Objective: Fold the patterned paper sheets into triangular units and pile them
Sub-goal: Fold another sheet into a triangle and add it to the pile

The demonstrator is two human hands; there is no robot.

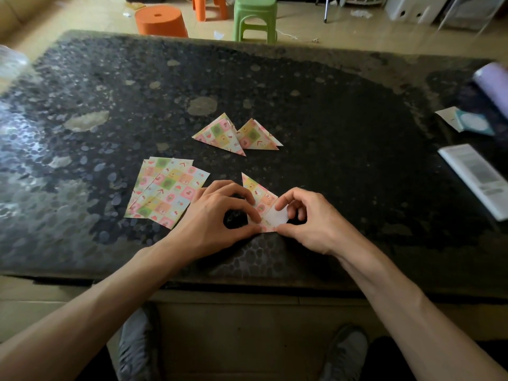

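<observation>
A partly folded patterned sheet (261,200) lies near the front edge of the dark stone table (330,119), its white underside turned up at the lower end. My left hand (217,215) pinches its left lower edge with curled fingers. My right hand (308,218) pinches the white flap from the right. Two finished triangular units (220,134) (258,137) lie side by side, touching, farther back at the table's middle. A small stack of flat patterned sheets (165,192) lies just left of my left hand.
At the right edge lie a white booklet (478,177), a teal and white packet (467,123) and a lilac roll (492,81). Beyond the table stand an orange stool (160,22) and a green stool (255,16). My shoes show below the table.
</observation>
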